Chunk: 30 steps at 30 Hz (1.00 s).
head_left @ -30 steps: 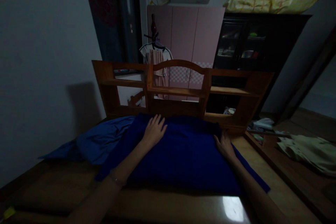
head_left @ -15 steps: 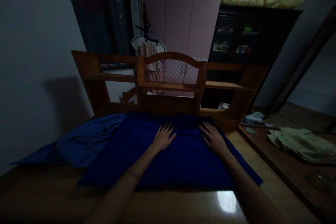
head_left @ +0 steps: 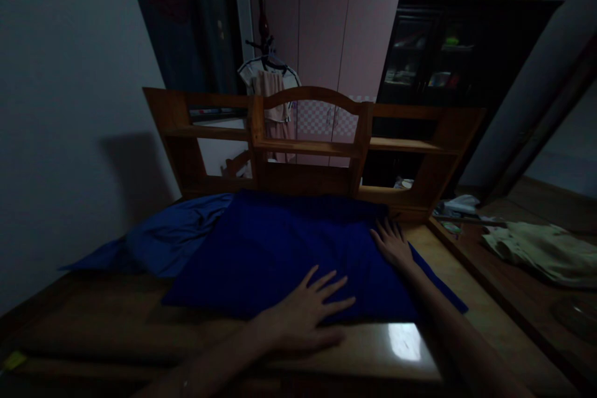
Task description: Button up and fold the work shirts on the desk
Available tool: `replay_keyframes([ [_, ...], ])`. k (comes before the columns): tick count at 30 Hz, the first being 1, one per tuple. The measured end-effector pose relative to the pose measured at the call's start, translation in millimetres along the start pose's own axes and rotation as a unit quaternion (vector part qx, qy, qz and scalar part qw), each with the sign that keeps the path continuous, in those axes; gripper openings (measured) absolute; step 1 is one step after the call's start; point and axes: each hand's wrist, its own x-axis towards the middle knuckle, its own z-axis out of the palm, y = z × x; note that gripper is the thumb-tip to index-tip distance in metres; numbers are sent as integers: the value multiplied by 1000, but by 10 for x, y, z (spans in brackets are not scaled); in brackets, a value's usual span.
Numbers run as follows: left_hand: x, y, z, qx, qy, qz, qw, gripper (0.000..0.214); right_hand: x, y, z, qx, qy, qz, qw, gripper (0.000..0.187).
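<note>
Head view: we see the dark blue cloth spread out on the wooden surface, just in front of the shelf unit, w/ a crumpled lighter blue cloth beside it on the left. Our right hand lies on it nr the far right corner, fingers loose & fanned, nothing gripped. Our left hand is over the near edge, fingers splayed, also holding nothing; can't tell if it touches. Main risk, we reckon: if the left palm drags while the right presses, the fabric could bunch up betw. them. The surface shows a bright glare patch, so it's prob. smooth; a lopsided push might slide the whole piece askew. A sweep too far left could catch the lighter one & ruck both. Light's dim, so small folds are easily missed.
</note>
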Motion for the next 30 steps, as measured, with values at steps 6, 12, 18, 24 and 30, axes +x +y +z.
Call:
replay_keyframes([
  [6, -273, 527, -343, -99, -59, 44, 992, 58, -561, 3, -94, 15, -14, -49, 999, 60],
  [12, -71, 183, -532, 9, 14, -108, 994, 44, -907, 505, -143, 25, 26, 39, 999, 77],
  [18, -42, 128, -290, 27, 11, -137, 990, 44, -903, 1055, -340, 138, -82, 133, 978, 74],
  [24, -45, 180, -29, 34, -28, -123, 991, 33, -890, 769, -679, 332, -210, 169, 904, 56],
  [30, -149, 351, 16, 28, -43, -53, 997, 45, -1460, 1060, -960, 417, -206, 231, 855, 52],
])
